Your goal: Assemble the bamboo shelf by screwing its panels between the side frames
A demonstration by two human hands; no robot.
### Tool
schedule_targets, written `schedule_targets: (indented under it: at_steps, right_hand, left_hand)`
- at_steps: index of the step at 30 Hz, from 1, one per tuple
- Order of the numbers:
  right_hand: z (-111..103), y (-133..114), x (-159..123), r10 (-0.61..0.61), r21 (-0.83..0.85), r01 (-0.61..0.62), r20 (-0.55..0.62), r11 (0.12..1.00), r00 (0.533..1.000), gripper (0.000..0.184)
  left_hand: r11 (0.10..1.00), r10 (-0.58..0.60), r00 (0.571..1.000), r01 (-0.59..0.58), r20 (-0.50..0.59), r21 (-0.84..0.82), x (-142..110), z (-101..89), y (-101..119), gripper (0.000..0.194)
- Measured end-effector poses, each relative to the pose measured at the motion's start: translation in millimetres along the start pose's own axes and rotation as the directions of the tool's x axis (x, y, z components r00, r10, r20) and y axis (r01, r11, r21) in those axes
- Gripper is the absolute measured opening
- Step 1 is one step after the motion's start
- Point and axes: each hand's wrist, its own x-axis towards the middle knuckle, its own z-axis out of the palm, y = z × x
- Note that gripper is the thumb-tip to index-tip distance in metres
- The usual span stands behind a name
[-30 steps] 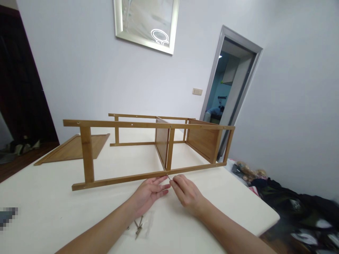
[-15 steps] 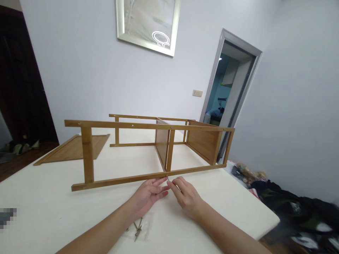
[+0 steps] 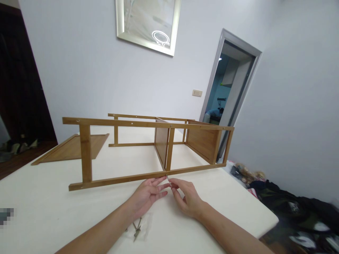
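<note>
A wooden shelf frame (image 3: 111, 180) lies on its side on the white table, with two panels (image 3: 161, 141) fitted between its rails. At the middle of its lower near rail, my right hand (image 3: 189, 198) pinches a thin metal hex key (image 3: 168, 181) whose tip meets the rail. My left hand (image 3: 148, 195) is palm up beside it, fingers stretched and spread, its fingertips close to the rail and the key. Below my left wrist, several long screws (image 3: 137, 231) lie in a clear plastic bag (image 3: 145, 234).
A loose wooden panel (image 3: 99, 146) lies flat at the table's left, behind the frame's end. The white table (image 3: 79, 215) has its right corner near a dark heap of clothes (image 3: 286, 201). Behind are a wall with a framed picture (image 3: 145, 47) and a doorway (image 3: 225, 35).
My right hand has turned and its fingers have shifted on the hex key, so more of the key shows. My left hand has barely moved.
</note>
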Motion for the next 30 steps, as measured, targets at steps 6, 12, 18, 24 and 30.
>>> schedule_targets:
  at_steps: [6,12,18,24,30]
  right_hand:
    - [-8,5,2,0.007,-0.015,-0.008,-0.049,1.0,0.999,0.052]
    - [-14,2,7,-0.151,-0.131,0.163,0.102,0.978,0.983,0.049]
    - [-16,4,7,-0.205,-0.216,0.233,0.144,0.948,0.968,0.042]
    - [-11,4,6,-0.21,-0.253,0.228,0.097,0.94,0.973,0.031]
    - [-3,5,6,-0.178,-0.222,0.17,-0.015,0.96,0.984,0.017]
  left_hand:
    - [1.0,0.006,0.997,-0.005,-0.075,0.007,-1,5.4,-1,0.036]
    - [0.999,0.037,0.997,-0.036,-0.067,0.012,1,5.5,-3,0.029]
    - [1.0,0.03,0.997,-0.029,-0.067,0.01,0,6.4,-2,0.03]
    - [0.999,0.036,0.998,-0.036,-0.056,0.012,-1,6.8,-2,0.029]
    - [0.999,0.018,1.0,-0.019,0.025,0.037,1,0.6,-2,0.032]
